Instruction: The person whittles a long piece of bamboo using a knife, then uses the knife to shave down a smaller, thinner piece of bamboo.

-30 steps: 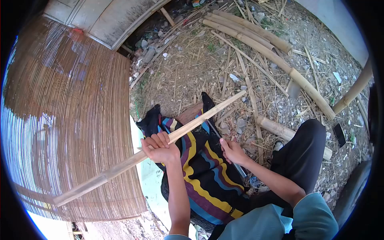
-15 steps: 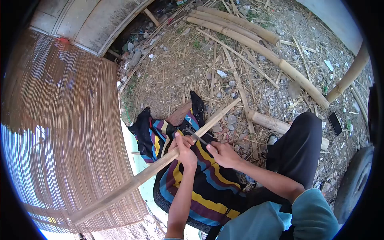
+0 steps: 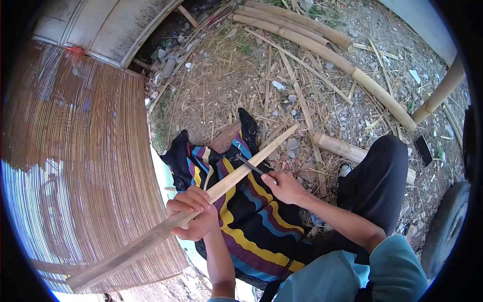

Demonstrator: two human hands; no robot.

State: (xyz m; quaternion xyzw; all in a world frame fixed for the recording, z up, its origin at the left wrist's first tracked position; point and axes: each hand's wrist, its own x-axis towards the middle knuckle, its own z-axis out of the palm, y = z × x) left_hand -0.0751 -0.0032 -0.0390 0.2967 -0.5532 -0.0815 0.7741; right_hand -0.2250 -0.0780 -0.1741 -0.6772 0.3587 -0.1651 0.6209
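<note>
A long split bamboo strip (image 3: 229, 183) slants across my lap from lower left to upper right. My left hand (image 3: 196, 214) is wrapped round it near its middle, fingers over the top and thumb beneath. In my right hand (image 3: 284, 187) is a knife (image 3: 247, 163), its dark blade lying across the strip toward the far end. The handle is mostly hidden in my fist. Under the strip, a striped black, yellow, blue and purple cloth (image 3: 266, 221) covers my lap, and a brown block (image 3: 225, 137) sits at its far edge.
A bamboo slat screen (image 3: 100, 151) stands at left. Thick bamboo poles (image 3: 302, 48) lie on the littered ground, with a shorter bamboo piece (image 3: 342, 147) near my knee. A phone (image 3: 423, 150) lies at right, above a tyre (image 3: 445, 231).
My left hand has shifted down and left along the bamboo strip, away from the knife. The strip has slid slightly toward the lower left. The right hand keeps the knife across it.
</note>
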